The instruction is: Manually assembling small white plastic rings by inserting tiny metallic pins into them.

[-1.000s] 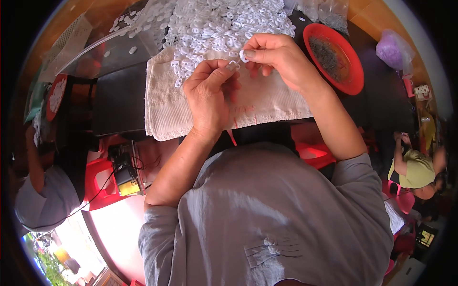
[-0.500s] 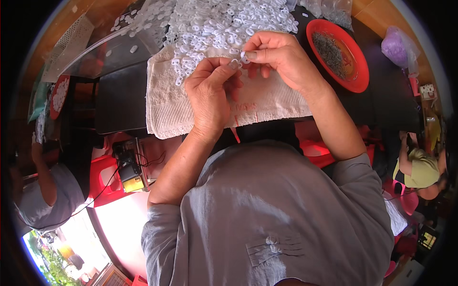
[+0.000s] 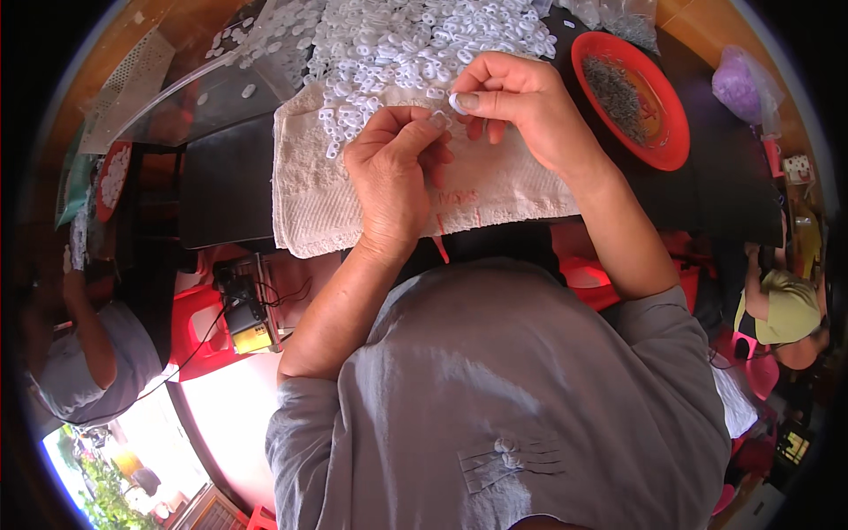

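My right hand pinches a small white oval plastic piece between thumb and forefinger. Just left of it and slightly nearer me, my left hand is closed in a pinch; the tiny thing at its fingertips is too small to make out. A narrow gap separates the two sets of fingertips. Both hands hover over a beige towel spread on the dark table. Beyond them lies a large heap of white plastic pieces with holes, spilling onto the towel's far left part.
Right of the towel stands a red oval dish with many small grey metal bits. A clear plastic sheet or bin stands at the left. A purple bag is at the far right. Other people sit at both sides.
My right hand has drawn slightly up and away from the left, with the white piece now turned in its pinch. The fingertips, close together before, are a little farther apart.
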A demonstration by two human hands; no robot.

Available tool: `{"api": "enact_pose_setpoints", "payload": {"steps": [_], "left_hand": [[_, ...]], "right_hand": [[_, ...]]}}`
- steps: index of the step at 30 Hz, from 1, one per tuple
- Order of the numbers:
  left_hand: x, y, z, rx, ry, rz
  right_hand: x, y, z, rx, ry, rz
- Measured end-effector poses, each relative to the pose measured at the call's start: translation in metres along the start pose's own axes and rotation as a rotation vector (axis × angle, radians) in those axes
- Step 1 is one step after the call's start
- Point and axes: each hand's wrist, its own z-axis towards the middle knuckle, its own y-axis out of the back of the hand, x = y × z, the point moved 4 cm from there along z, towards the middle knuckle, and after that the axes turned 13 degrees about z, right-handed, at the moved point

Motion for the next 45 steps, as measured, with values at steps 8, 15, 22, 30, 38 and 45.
{"api": "enact_pose_setpoints", "payload": {"steps": [8,15,22,30,38,45], "left_hand": [[0.0,-0.001,-0.001,-0.048,-0.037,0.061],[-0.006,-0.001,-0.007,-0.075,-0.048,0.054],[-0.011,-0.004,-0.009,-0.051,-0.079,0.086],[-0.017,-0.008,-0.009,0.041,-0.147,-0.006],[-0.017,-0.005,-0.01,0.155,-0.27,0.067],[-0.02,-0.001,-0.012,0.179,-0.371,0.127]], "right_hand": [[0.002,-0.004,-0.004,-0.066,0.044,-0.053],[0.002,-0.007,-0.007,-0.075,0.071,-0.039],[0.004,-0.01,-0.008,-0.05,0.048,0.015],[0.008,-0.006,-0.009,-0.033,-0.094,0.201],[0.006,-0.001,-0.007,0.092,-0.111,0.137],[0.004,-0.009,-0.008,0.108,-0.169,0.201]]}}
